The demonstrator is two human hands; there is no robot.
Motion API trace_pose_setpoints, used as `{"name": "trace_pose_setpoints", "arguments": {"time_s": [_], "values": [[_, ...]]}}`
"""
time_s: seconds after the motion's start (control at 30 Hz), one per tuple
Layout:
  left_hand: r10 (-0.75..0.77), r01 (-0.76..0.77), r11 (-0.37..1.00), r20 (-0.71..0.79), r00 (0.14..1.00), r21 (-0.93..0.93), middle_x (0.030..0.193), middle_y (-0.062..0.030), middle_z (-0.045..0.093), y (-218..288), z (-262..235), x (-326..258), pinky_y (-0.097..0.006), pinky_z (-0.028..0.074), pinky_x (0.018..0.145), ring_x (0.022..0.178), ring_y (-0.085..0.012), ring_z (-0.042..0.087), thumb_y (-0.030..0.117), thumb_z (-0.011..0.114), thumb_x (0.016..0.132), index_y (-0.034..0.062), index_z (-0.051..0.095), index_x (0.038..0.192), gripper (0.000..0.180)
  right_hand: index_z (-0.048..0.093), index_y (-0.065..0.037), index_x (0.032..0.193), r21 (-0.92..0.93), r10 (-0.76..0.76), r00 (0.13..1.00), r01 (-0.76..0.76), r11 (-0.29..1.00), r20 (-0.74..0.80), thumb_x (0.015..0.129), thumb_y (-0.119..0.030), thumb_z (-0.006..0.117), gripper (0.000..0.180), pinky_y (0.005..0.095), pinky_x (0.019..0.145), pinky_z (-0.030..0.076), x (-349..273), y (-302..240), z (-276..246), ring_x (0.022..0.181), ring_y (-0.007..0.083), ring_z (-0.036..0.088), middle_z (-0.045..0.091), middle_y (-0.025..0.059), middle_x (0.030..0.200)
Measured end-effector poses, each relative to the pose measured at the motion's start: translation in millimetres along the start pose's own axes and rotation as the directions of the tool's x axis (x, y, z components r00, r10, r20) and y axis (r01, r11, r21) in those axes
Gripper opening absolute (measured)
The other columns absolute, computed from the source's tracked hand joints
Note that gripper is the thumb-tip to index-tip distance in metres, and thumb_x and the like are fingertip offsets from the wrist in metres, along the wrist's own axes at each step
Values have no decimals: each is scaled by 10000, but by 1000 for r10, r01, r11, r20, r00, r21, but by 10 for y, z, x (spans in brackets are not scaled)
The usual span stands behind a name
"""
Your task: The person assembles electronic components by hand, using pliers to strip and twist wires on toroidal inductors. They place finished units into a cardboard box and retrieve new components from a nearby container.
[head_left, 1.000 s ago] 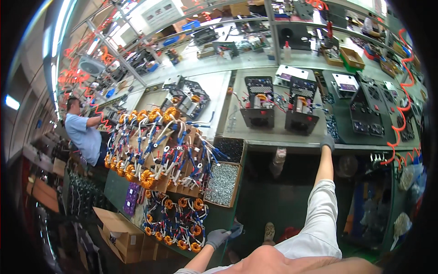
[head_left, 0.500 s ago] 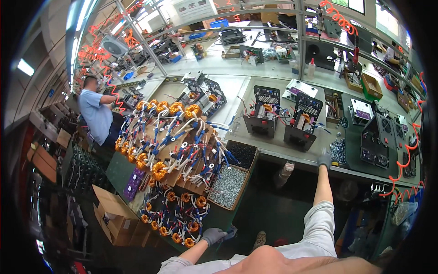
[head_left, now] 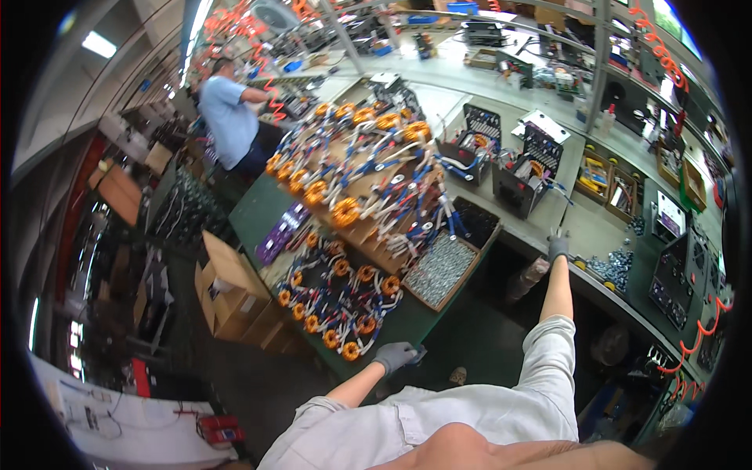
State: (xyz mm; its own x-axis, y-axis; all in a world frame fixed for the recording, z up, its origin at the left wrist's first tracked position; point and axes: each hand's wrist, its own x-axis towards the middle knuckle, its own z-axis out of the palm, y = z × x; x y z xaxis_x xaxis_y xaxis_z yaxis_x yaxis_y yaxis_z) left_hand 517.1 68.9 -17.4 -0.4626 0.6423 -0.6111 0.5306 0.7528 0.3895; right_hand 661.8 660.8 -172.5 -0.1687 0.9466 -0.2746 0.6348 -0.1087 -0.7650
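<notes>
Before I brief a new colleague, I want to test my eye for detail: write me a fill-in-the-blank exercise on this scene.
The left hand and right hand wear gloves coloured ____.
The loose silvery pile lies to the ____ of the right hand.
The co-worker's shirt is light ____.
Missing words: grey; right; blue.

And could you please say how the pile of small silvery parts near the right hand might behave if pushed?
The pile of silvery parts would probably scatter, since its pieces lie loose. They may slide easily, as they look shiny. Some might drop off, because they lie close to the bench edge.
</notes>
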Motion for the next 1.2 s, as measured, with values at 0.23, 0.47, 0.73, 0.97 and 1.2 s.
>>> {"name": "trace_pose_setpoints", "arguments": {"time_s": [0.23, 0.47, 0.73, 0.97, 1.2], "values": [[15, -125, 897, -253, 967, -425, 947, -77, 678, -532, -162, -719, -290, 480, 812, 881, -170, 637, 302, 555, 892, 61, 653, 1054, 306, 648, -94, 987, 848, 38, 994, 66, 526, -100, 902, -235, 574, 181, 233, 342, 262, -1740, -1015, 202, 391, 52, 335, 444, -36, 576], [-159, -66, 527, -175, 972, -847, 870, -19, 663, -1154, -867, -1226, -226, 470, 659, 772, -85, 608, 267, 557, 913, 57, 650, 1069, 277, 612, -60, 1069, 691, -213, 866, -190, 698, 453, 817, -141, 675, 272, 258, 642, 466, -4933, -1392, 1118, 746, 98, 563, 607, -12, 894], [116, -277, 823, -330, 937, -496, 975, -89, 671, -2094, -899, -891, -299, 495, 745, 910, -178, 642, 246, 560, 889, 72, 651, 1080, 274, 604, -36, 974, 682, -235, 809, -254, 686, 538, 839, -244, 647, 252, 294, 677, 444, -6106, -1916, 1997, 766, 97, 542, 617, 38, 855], [363, -379, 925, -368, 856, 31, 1045, -109, 608, -1990, -422, -495, -386, 493, 805, 961, -292, 601, 256, 563, 843, 93, 578, 1138, 337, 559, -39, 945, 421, -77, 977, -14, 907, 198, 887, -240, 546, 209, 351, 599, 463, -6470, -799, 2631, 658, 199, 585, 594, 91, 727], [28, 36, 974, -272, 962, 226, 1092, -140, 597, -1366, -580, -384, -465, 511, 738, 948, -305, 638, 487, 584, 808, 47, 544, 1121, 541, 523, -135, 902, 613, 236, 888, -447, 652, 396, 869, -239, 615, 144, 214, 344, 239, -6631, -777, 2140, 383, 42, 325, 381, -61, 548]]}}
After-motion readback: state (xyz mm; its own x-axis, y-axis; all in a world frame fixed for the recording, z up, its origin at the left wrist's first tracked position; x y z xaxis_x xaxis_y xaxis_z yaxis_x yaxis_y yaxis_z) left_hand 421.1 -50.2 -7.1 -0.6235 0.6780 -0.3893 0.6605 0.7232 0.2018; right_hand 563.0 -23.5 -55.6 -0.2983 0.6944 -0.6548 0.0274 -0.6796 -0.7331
